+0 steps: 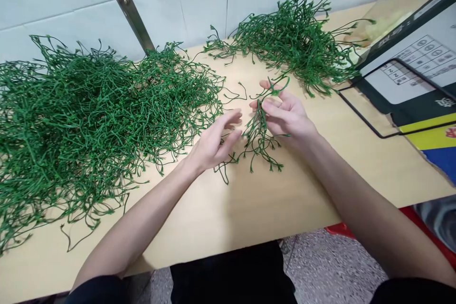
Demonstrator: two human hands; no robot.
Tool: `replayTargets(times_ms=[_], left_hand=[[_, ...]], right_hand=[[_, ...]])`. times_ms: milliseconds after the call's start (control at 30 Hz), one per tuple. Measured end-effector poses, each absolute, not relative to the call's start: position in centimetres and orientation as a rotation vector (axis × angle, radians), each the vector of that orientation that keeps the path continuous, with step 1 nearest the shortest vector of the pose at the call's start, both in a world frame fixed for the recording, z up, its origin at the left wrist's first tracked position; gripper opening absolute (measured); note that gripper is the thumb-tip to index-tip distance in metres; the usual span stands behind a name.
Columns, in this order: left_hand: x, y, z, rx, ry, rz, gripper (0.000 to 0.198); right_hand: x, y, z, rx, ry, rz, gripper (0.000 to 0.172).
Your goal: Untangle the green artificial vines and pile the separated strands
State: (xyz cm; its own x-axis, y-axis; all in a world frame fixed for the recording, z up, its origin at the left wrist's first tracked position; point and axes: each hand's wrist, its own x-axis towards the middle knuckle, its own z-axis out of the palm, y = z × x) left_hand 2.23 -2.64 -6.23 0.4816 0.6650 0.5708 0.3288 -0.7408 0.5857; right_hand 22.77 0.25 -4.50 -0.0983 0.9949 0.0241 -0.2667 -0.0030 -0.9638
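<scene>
In my right hand (287,111) is a small bunch of green plastic plant stems (261,128), pinched between thumb and fingers, with its thin branching ends hanging down toward the table. My left hand (221,140) is just left of the bunch, its fingers apart and curved, holding nothing that I can see. A few loose stems (223,171) lie on the table under and beside my left hand. Close to its left spreads a large tangled heap of the same green stems (107,118).
A smaller pile of green stems (288,40) lies at the back against the tiled wall (199,4). On the right stand a printed box (420,61) and a black wire frame (366,116). A metal post (124,2) rises behind the wooden table (199,218).
</scene>
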Motion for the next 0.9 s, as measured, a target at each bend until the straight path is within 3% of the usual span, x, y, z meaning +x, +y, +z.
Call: replayTargets(times_ms=[167, 233, 333, 533, 767, 900], left_hand=[[2.6, -2.4, -6.1, 2.865, 0.86, 0.651, 0.054], [2.2, -1.6, -6.1, 2.988, 0.966, 0.544, 0.044], [0.3, 0.8, -6.2, 3.059, 1.124, 0.599, 0.036], [-3.8, 5.4, -6.1, 3.079, 1.478, 0.563, 0.033], [-1.9, 4.0, -4.3, 3.089, 1.504, 0.584, 0.029], [1.2, 1.8, -3.5, 2.714, 1.426, 0.91, 0.024]], right_hand=[[23.8, 1.8, -6.0, -0.903, -0.919, 1.473, 0.046], [24.3, 2.3, -6.4, -0.898, -0.894, 1.46, 0.04], [24.7, 2.8, -6.7, -0.869, -0.876, 1.451, 0.037], [24.3, 3.1, -6.8, -0.859, -0.716, 1.509, 0.047], [23.4, 4.0, -6.6, -0.888, -0.682, 1.56, 0.044], [22.4, 4.5, -6.5, -0.883, -0.647, 1.529, 0.047]])
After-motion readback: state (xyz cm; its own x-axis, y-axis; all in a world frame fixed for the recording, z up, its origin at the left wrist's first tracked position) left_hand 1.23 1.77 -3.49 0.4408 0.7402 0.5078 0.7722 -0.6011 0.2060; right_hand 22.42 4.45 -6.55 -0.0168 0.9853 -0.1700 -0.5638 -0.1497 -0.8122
